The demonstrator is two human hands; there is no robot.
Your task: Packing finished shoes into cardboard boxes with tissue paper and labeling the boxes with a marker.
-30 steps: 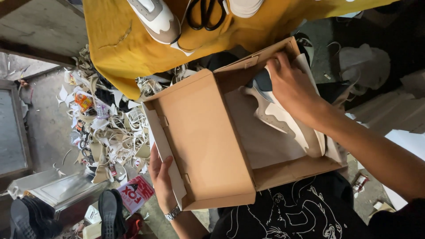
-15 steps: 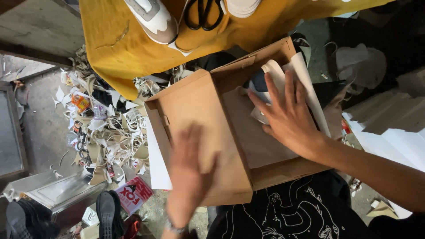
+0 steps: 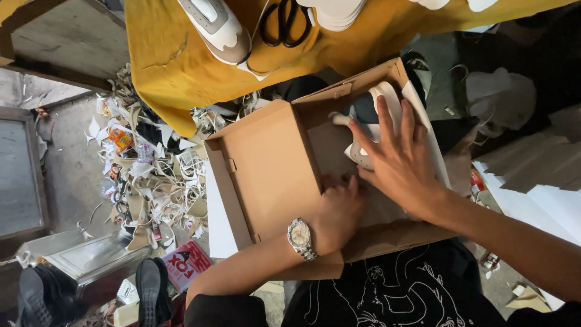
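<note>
a: left of the fingers, what's there?
b: paper scraps on the floor, then the open cardboard box.
a: and the hands?
b: left hand curled inside it, gripping nothing visible; right hand spread flat on the pale shoe. packing step; next, tuck it level.

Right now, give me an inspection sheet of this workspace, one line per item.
Surface: table with mustard-yellow cloth, cloth creased.
Job's things: open cardboard shoebox on the person's lap, lid folded back; pale shoe and white tissue paper inside.
Clutter: brown-and-white shoe and black scissors on the cloth; heap of paper and leather scraps on the floor.
Hands: left hand, wearing a wristwatch, inside the box; right hand spread flat over shoe and paper.
Cables: nothing seen.
Surroundings: concrete floor, black shoe at lower left.
</note>
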